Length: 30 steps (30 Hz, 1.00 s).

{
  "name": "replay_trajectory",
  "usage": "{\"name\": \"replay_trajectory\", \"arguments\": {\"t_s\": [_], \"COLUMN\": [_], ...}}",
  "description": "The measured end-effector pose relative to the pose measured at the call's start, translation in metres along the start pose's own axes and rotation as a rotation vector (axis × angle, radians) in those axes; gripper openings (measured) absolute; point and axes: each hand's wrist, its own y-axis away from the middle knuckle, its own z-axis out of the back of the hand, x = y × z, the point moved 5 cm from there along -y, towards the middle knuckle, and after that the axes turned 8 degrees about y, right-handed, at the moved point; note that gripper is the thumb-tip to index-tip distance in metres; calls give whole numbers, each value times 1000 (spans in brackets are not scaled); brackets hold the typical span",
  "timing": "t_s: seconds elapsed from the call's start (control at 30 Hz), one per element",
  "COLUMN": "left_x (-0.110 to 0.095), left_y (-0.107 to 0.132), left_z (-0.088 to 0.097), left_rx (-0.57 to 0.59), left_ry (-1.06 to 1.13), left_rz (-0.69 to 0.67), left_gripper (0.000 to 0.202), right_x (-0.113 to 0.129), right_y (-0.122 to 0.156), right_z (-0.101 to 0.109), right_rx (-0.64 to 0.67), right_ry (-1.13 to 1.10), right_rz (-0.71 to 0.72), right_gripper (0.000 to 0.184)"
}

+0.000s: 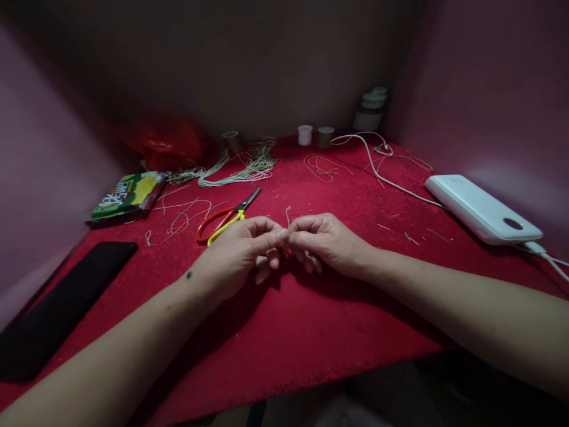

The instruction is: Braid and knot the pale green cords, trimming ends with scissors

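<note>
My left hand [249,249] and my right hand [324,240] meet at the fingertips above the red cloth, both closed in a pinch. A thin pale cord [288,212] pokes up from between the two pinches; the rest of it is hidden by my fingers. Something small and red shows under the fingertips, too little to name. Just beyond my left hand lie scissors [237,212] with one red and one yellow handle, partly covered by that hand. Loose cord [184,222] curls on the cloth to their left.
A skein of pale cords [249,169], thread spools [304,135] and a bottle [371,110] stand toward the back. At left are a green packet [127,193], a red plastic bag [171,142] and a black phone-like slab [66,308]. A white power bank [480,207] with cables lies right.
</note>
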Motion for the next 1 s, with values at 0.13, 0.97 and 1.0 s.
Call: {"name": "replay_trajectory", "arguments": {"t_s": [0.13, 0.97, 1.0], "left_x": [1, -3, -3], "left_y": [0, 6, 5], "left_z": [-1, -10, -10], "left_rx": [13, -100, -94], "left_ry": [2, -157, -152], "left_rz": [-46, -202, -195], "left_gripper": [17, 16, 16], "right_x": [1, -2, -2], "right_y": [-1, 1, 0], "right_z": [-1, 0, -1], "right_rx": [22, 21, 23], "right_ry": [1, -131, -142], "right_rz": [-6, -8, -10], "right_gripper": [17, 24, 23]}}
